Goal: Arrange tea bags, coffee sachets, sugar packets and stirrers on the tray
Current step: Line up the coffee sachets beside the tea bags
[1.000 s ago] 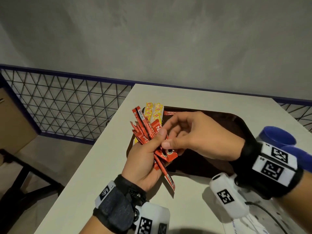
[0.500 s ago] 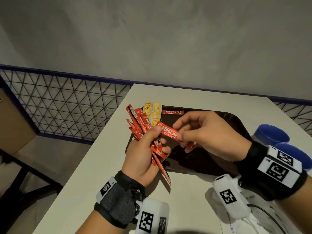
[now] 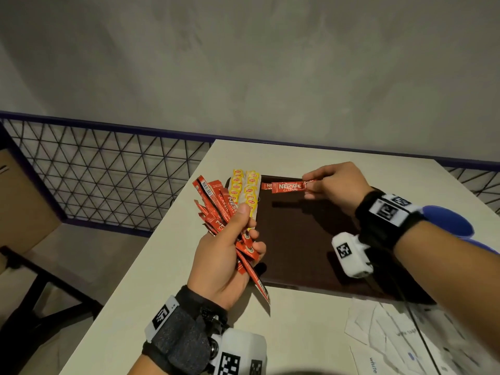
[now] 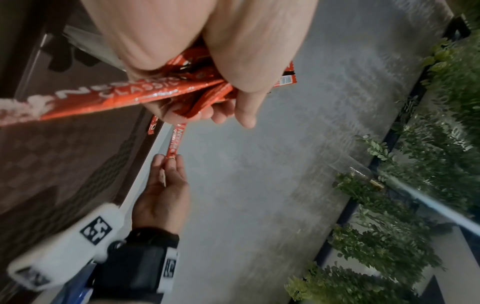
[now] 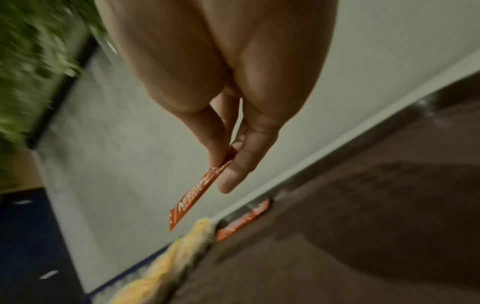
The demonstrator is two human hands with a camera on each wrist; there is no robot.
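My left hand [image 3: 230,247] grips a fanned bunch of red coffee sachets [image 3: 216,204] over the tray's near left corner; the wrist view shows the bunch of sachets [image 4: 166,90] squeezed under the thumb. My right hand [image 3: 328,182] pinches one red coffee sachet [image 3: 289,187] by its end, just above the far edge of the dark brown tray [image 3: 303,239]. In the right wrist view that sachet [image 5: 197,191] hangs from thumb and fingertip. Another red sachet [image 3: 266,186] lies on the tray at its far left corner. Rows of yellow tea bags [image 3: 244,193] lie along the tray's left edge.
White paper packets [image 3: 400,339] lie scattered on the beige table [image 3: 162,293] at the near right. Blue cups [image 3: 446,220] stand right of the tray behind my right wrist. A wire mesh railing [image 3: 94,171] runs beyond the table's left edge.
My right hand drew one sachet out of the bunch and carried it away to the tray's far edge. The left hand kept its bunch and shifted slightly left.
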